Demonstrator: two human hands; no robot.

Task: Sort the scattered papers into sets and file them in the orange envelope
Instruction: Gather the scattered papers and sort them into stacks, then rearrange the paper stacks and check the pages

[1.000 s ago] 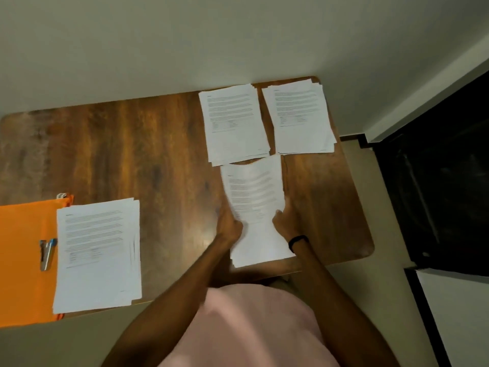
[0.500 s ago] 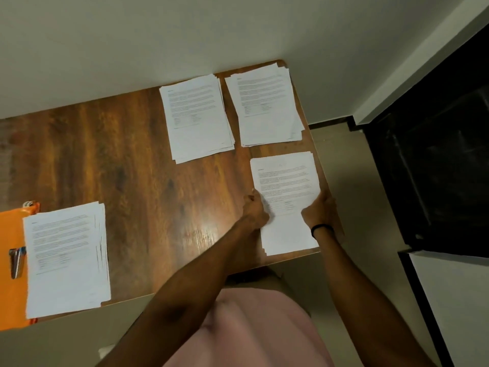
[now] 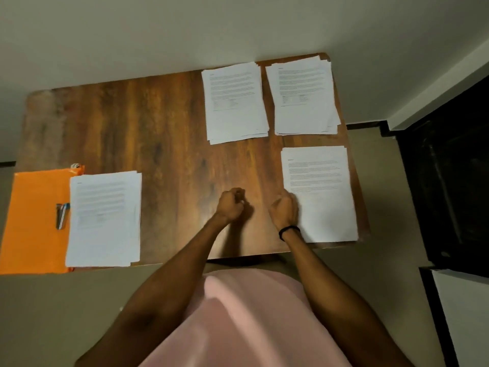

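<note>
The held paper stack (image 3: 322, 197) now lies flat on the worktop (image 3: 158, 128) beside the right hand (image 3: 284, 211), which curls at its edge with the grip unclear, while the left hand (image 3: 230, 205) is clenched empty and the orange envelope (image 3: 34, 221) sits far left of it; a nudge could push the stack off the rim.

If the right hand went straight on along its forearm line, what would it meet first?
Probably the near edge of the far centre paper stack, after bare table; the right hand angles forward-left, away from the near right stack.
</note>
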